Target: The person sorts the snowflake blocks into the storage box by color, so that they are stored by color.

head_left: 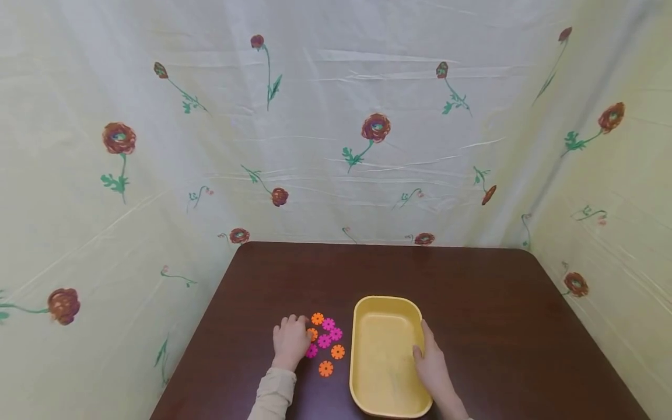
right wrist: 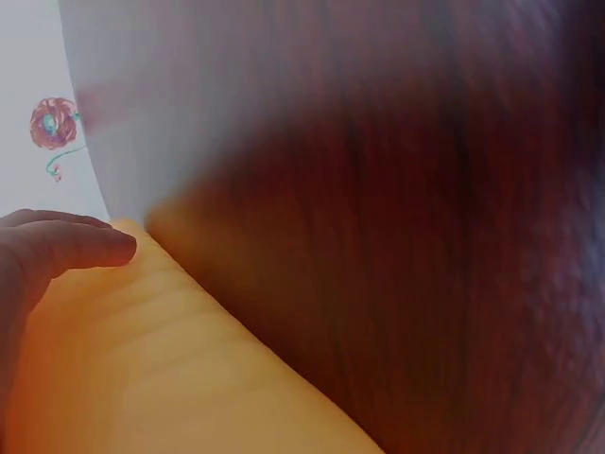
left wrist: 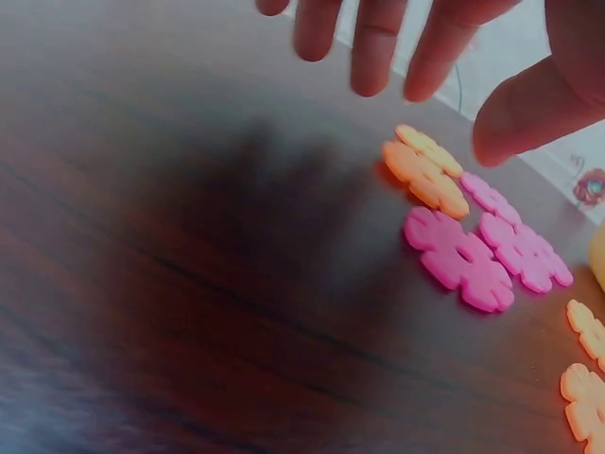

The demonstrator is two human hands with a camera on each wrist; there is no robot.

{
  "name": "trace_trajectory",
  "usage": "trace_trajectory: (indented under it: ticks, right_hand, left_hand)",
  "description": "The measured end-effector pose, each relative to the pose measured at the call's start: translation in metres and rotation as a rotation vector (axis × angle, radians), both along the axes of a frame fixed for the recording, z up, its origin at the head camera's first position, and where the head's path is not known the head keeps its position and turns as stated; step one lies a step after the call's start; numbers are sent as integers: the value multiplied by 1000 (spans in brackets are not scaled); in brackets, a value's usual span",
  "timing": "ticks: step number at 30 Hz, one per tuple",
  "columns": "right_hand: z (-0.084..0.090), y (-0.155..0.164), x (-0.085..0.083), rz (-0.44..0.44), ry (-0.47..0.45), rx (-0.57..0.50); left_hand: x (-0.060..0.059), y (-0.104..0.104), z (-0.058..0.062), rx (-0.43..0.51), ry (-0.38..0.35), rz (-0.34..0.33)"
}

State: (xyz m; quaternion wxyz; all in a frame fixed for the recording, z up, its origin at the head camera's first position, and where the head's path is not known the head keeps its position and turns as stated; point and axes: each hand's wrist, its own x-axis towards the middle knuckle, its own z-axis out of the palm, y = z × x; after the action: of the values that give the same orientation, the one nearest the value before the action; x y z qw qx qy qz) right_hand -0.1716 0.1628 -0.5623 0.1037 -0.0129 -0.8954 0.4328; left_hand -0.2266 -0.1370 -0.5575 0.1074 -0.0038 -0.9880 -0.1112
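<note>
Your left hand [head_left: 290,340] sits palm-down on the dark brown worktop [head_left: 472,291], just left of a cluster of flat flower-shaped discs [head_left: 325,341]. In the left wrist view your fingers [left wrist: 373,47] are spread and relaxed above the wood, thumb apart from the others, with nothing pinched between them; the nearest orange disc [left wrist: 425,178] lies just beyond the fingertips, and the head view shows the hand's edge overlapping it. Beside it lie pink discs [left wrist: 460,260], touching one another, and more orange ones [left wrist: 586,407] sit nearer you, slightly apart from the main group. Your right hand [head_left: 431,364] rests against the right-hand rim of the yellow tray [head_left: 385,303], fingers straight along the wall and the thumb over the rim edge; the right wrist view shows a fingertip [right wrist: 90,246] lying flat on the yellow plastic, not curled round it. The tray stands on the worktop just right of the discs, close to the near edge, and its inside shows only bare yellow. A pale floral cloth [head_left: 336,116] hangs behind and on both sides of the worktop.
</note>
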Motion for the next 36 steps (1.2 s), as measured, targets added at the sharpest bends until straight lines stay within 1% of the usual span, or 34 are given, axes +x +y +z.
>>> trace_trajectory:
  ticks: [3,5,9,13,18,21,22,25,29,31,33,36]
  right_hand:
    - [0,-2,0,-21,21,-6]
    - [0,-3,1,-30,17,-14]
    - [2,-3,2,-27,8,-15]
    - [2,-4,2,-20,20,-4]
    - [-1,-3,0,-17,60,10]
    - [-1,-2,-1,-14,73,9]
    - [0,-2,-1,-12,70,10]
    - [1,-2,-1,-11,58,12]
    - [2,-2,-1,-15,53,20]
    - [2,-2,-2,-16,49,20]
    - [1,-2,-2,-17,41,21]
    - [1,-3,-2,-18,38,19]
  left_hand:
    - [-3,4,-2,6,-25,26]
    - [-4,6,-3,6,-37,42]
    - [-7,8,-4,14,-70,69]
    - [-10,7,-5,40,-113,86]
    - [-13,6,-4,125,-139,76]
    - [-14,6,-3,199,-160,62]
    - [-14,6,-1,226,-164,60]
    - [-14,10,9,308,-146,38]
    - [-19,25,35,375,-60,-20]
    - [-24,38,48,401,-40,-46]
    - [-28,52,59,427,-45,-72]
    - [-35,75,72,475,-85,-119]
